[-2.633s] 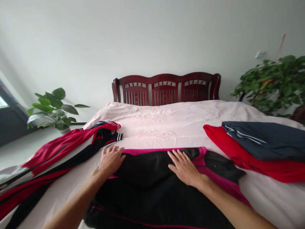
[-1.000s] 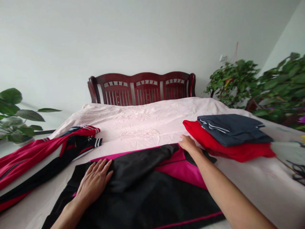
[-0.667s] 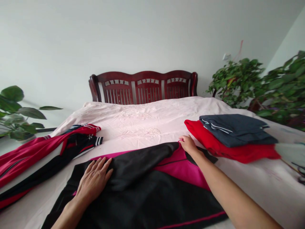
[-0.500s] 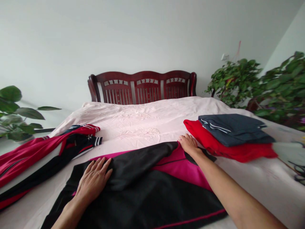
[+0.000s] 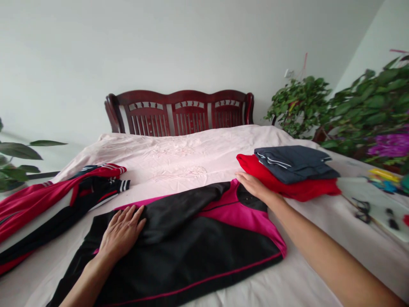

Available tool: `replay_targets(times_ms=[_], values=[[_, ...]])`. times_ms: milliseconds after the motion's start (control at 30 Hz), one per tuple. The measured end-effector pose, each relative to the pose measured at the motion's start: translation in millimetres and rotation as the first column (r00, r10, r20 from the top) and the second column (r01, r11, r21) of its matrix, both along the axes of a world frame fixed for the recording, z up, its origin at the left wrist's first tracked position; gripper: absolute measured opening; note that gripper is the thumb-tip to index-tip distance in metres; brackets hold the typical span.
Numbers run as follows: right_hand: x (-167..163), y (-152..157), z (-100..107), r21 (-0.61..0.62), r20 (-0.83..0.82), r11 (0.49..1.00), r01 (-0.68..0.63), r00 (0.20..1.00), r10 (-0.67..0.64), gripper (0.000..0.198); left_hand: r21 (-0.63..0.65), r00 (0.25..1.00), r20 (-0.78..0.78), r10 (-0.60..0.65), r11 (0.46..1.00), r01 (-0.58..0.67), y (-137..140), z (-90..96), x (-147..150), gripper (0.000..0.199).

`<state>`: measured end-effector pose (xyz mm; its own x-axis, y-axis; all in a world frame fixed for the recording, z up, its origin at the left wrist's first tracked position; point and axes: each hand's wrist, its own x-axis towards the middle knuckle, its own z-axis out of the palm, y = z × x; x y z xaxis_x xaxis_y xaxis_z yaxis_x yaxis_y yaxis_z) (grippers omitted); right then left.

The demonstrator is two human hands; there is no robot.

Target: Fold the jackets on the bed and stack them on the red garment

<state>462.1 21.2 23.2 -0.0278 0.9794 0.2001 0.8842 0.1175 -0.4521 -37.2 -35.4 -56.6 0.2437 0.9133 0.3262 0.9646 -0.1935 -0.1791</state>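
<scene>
A black and magenta long-sleeved top lies spread on the bed, its dark collar toward the right. My left hand rests flat on the black fabric near the top's left end, fingers slightly apart. At the shoulder beside the collar is my right hand, its fingers stretched out to the left along the magenta edge. Just beyond it sits a folded red garment with folded dark grey clothing stacked on it.
Red, white and navy striped sportswear lies on the left of the pink bedspread. A wooden headboard stands at the back. Leafy plants flank the bed. Scissors and small items lie far right.
The view has shifted right, showing more items at the far right. My right hand stays at the top's shoulder, now lower and more edge-on. My left hand remains flat on the fabric.
</scene>
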Motion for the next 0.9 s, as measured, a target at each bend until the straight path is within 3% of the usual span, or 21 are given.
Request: replay_targets(times_ms=[100,233,333,467,700,800,900], values=[[-9.8,-32.0,-16.5,0.028,0.004,0.995,-0.098,0.995,0.098,0.046,0.001,1.000,-0.018,0.009,1.000,-0.009,-1.3,1.7,1.5,0.052],[-5.7,-60.2,-48.3,-0.036,0.208,0.986,-0.164,0.964,0.168,0.048,-0.001,1.000,0.003,0.029,1.000,-0.029,-3.0,4.8,4.7,0.051],[6.7,-69.4,-64.6,0.002,0.323,0.991,-0.130,0.938,0.123,0.051,-0.005,0.999,0.016,0.043,0.999,-0.043,-3.3,5.7,6.0,0.050],[20.2,-77.0,-73.9,0.081,0.318,0.994,-0.068,0.947,0.039,0.047,0.007,1.000,0.015,0.024,1.000,-0.024,-2.9,5.1,5.8,0.050],[15.6,-81.4,-65.1,0.069,0.243,0.997,0.033,0.969,-0.049,0.042,0.046,0.999,0.012,0.039,0.998,-0.039,-3.6,5.4,6.9,0.048],[10.7,-64.7,-47.9,0.059,0.219,0.994,0.096,0.970,-0.107,0.034,0.057,0.999,0.009,0.045,0.997,-0.045,-4.2,5.5,7.3,0.047],[6.2,-37.3,-30.1,0.069,0.220,0.992,0.108,0.968,-0.121,0.040,0.062,0.999,0.014,0.040,0.997,-0.040,-4.6,5.4,7.4,0.048]])
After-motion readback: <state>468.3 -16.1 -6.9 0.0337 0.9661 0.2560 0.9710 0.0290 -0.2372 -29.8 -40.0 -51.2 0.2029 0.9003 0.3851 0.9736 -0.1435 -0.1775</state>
